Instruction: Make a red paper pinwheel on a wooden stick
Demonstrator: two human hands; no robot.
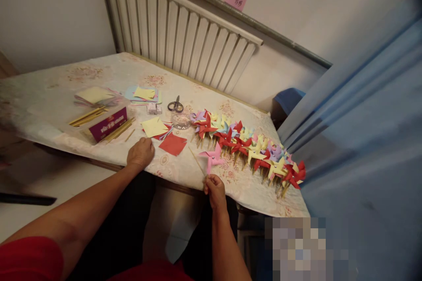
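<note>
My right hand point(216, 189) pinches the lower end of a thin wooden stick point(197, 160) at the table's front edge. The stick slants up and left. Just beyond my fingertips is a pink paper pinwheel point(213, 158) with a small pin at its centre; I cannot tell whether it is joined to the stick. My left hand point(141, 153) rests curled on the tablecloth near the edge; what its fingers hold, if anything, is hidden. Right of it lie a red paper square point(173, 144) and a stack of cut paper squares point(154, 127), yellow on top.
Several finished pinwheels point(242, 144) stand in rows on the right. Scissors point(176, 104), a clear dish point(181, 120) and small boxes point(154, 109) sit mid-table. A purple-labelled box point(108, 125) with sticks is at left. A radiator point(178, 26) lines the wall; a blue curtain point(356, 118) hangs right.
</note>
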